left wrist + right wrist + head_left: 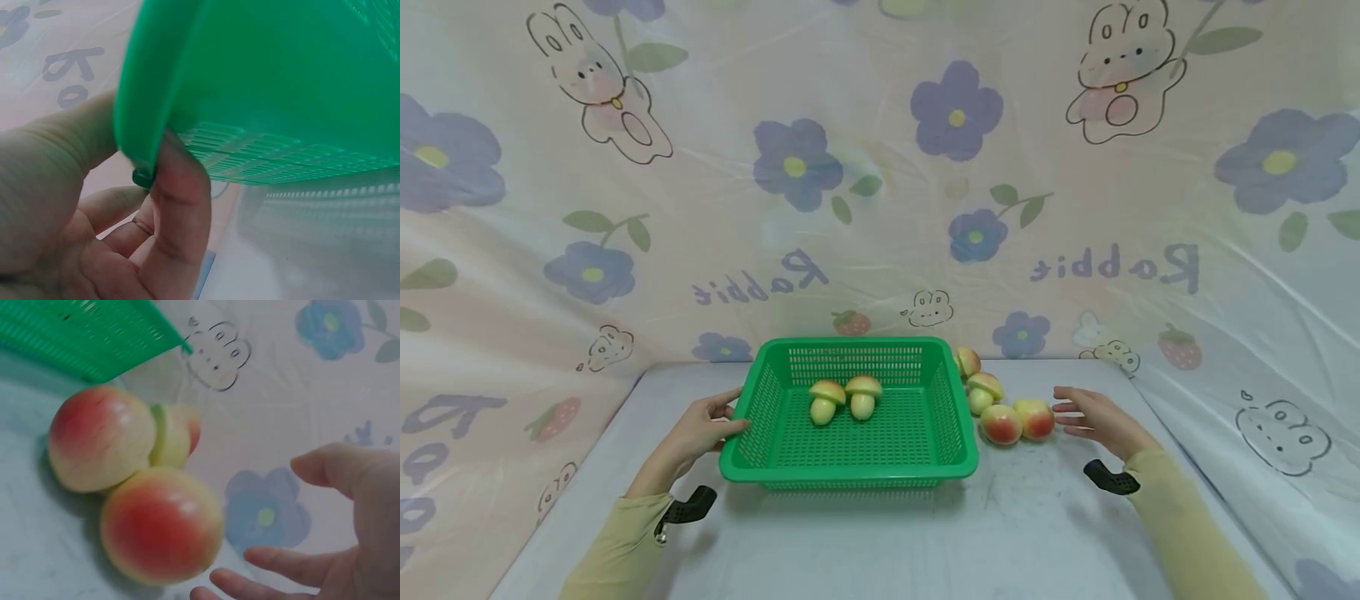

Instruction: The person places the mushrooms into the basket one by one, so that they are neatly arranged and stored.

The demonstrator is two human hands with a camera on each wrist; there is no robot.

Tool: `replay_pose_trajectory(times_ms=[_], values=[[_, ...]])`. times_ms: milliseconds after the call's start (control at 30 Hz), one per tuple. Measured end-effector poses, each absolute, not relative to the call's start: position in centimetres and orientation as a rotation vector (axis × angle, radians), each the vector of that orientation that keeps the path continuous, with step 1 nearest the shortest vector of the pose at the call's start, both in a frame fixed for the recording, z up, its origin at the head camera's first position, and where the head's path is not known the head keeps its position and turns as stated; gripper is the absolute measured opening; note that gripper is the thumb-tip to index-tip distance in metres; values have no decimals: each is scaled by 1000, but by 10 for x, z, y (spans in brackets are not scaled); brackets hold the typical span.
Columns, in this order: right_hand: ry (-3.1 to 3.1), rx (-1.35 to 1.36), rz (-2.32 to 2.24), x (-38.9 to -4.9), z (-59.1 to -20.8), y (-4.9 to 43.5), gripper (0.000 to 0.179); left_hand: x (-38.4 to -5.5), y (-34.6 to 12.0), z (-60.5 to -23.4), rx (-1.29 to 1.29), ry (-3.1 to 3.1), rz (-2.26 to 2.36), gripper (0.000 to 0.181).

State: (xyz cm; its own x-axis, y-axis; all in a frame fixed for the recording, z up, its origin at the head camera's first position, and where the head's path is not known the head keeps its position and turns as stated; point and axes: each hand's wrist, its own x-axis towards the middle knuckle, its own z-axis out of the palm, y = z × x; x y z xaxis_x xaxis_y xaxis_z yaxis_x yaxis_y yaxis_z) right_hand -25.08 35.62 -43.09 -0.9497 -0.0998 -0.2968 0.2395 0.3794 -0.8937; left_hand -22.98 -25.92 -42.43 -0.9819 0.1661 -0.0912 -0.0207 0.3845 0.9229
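Observation:
My left hand grips the left rim of a green plastic basket, thumb on one side and fingers curled under the edge, as the left wrist view shows closely. Inside the basket lie two toy mushrooms, one left and one right, with red-yellow caps and pale stems. Several more lie right of the basket, among them a mushroom with its stem showing and one nearest my right hand. The right hand is held beside that one, fingers spread and apart from it in the right wrist view.
A white table bears everything. Behind it hangs a pale cloth printed with rabbits and purple flowers. Black straps with mounts sit on both wrists over light yellow sleeves.

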Motion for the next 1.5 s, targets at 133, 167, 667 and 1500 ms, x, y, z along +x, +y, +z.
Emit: replay_pose_trajectory(times_ms=[133, 167, 667, 1500], values=[[2314, 208, -1568, -247, -440, 353, 84, -229, -259, -424, 137, 2470, 1642, 73], [2308, 221, -1564, -247, -441, 352, 85, -229, -259, -424, 141, 2469, 1640, 73], [2372, 285, -1470, -248, -449, 334, 86, -231, -258, -423, 112, 2459, 1639, 73], [2498, 195, -1384, -247, -447, 342, 69, -228, -257, -424, 119, 2458, 1654, 73]])
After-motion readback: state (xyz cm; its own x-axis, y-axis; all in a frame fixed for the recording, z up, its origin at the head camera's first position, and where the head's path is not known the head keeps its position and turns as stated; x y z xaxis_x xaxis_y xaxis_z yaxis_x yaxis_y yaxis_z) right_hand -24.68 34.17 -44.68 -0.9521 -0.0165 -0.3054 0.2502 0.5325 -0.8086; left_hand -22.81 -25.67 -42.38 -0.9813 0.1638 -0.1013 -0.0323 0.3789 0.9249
